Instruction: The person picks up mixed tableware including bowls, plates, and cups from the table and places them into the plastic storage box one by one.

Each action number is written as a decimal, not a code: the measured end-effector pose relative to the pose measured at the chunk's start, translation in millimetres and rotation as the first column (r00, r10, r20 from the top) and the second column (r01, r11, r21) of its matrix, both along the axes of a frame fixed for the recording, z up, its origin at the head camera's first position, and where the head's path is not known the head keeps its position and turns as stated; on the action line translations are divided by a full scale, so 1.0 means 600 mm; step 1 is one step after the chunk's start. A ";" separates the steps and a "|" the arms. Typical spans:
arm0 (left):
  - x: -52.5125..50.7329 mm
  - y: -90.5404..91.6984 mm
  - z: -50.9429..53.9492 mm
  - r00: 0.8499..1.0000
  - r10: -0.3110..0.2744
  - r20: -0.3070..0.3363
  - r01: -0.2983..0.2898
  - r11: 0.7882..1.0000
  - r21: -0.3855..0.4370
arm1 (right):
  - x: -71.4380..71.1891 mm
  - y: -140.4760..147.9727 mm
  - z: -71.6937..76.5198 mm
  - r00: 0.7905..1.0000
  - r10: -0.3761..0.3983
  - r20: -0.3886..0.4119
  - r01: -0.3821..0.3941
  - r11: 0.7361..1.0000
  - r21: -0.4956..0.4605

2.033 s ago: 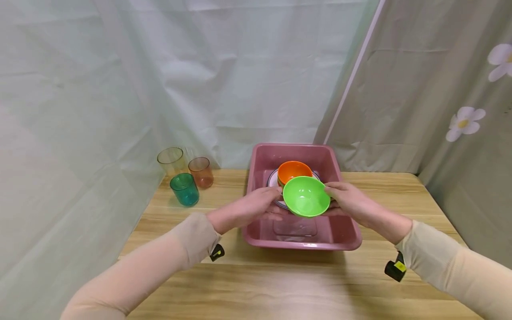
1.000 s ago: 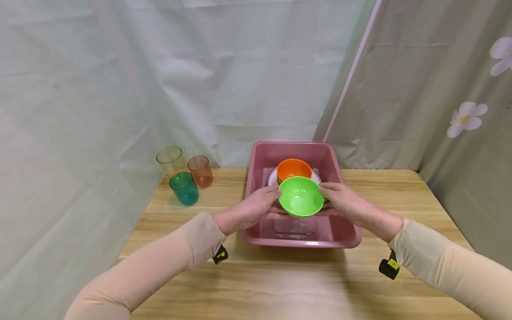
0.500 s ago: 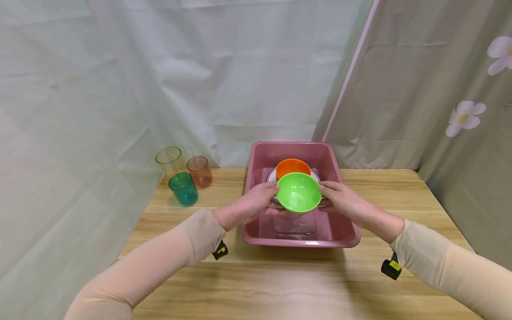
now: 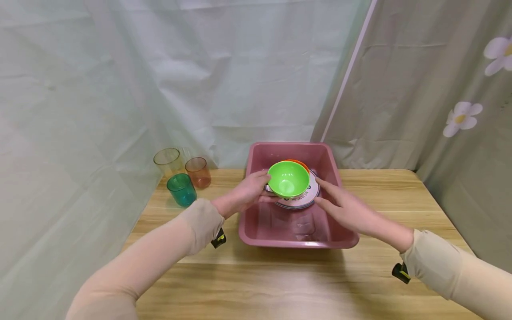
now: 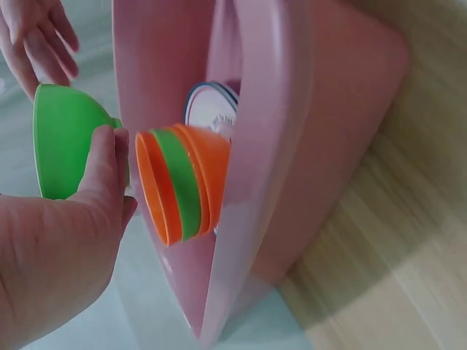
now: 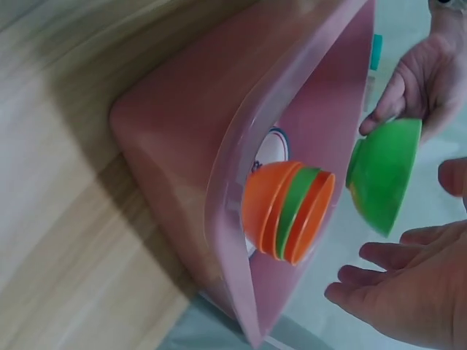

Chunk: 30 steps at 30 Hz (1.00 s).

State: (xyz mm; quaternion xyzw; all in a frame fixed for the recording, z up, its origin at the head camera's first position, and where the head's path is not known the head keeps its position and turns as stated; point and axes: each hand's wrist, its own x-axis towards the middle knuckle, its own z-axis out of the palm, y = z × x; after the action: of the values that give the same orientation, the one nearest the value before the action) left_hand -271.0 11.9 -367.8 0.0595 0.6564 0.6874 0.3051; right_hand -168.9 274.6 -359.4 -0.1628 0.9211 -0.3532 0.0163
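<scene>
My left hand point(image 4: 249, 192) grips a light green bowl point(image 4: 288, 180) by its left side, thumb near the rim and fingers beneath. The bowl is held above a stack of orange and green bowls point(image 5: 208, 171), mostly hidden behind it in the head view. Under that stack lies a white plate point(image 4: 299, 202) with a dark rim and printing, inside a pink basin point(image 4: 256, 238). My right hand point(image 4: 352, 211) is to the right of the bowl, apart from it, with fingers spread and nothing held. In the right wrist view, a gap shows between those fingers and the green bowl point(image 6: 387, 175).
Left of the basin, a teal glass point(image 4: 182, 191), a reddish glass point(image 4: 198, 173) and a taller yellowish glass point(image 4: 168, 162) stand on the wooden table point(image 4: 280, 289). A pale curtain point(image 4: 240, 89) hangs behind and along both sides.
Both hands held the green bowl before; the right has let go and drawn away to the right. The left hand has carried the bowl slightly left and farther back, over the stack.
</scene>
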 end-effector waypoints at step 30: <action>-0.112 0.038 0.011 0.966 0.002 -0.258 -0.075 0.959 -0.275 | 0.045 0.003 -0.017 0.961 0.183 -0.208 -0.061 0.873 0.485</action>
State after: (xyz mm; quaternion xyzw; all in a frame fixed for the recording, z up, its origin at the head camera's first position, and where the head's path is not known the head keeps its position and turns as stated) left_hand -338.3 34.8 -361.5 0.0903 0.7824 0.5793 0.2100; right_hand -141.8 276.2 -369.4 -0.2547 0.9619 -0.0925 -0.0371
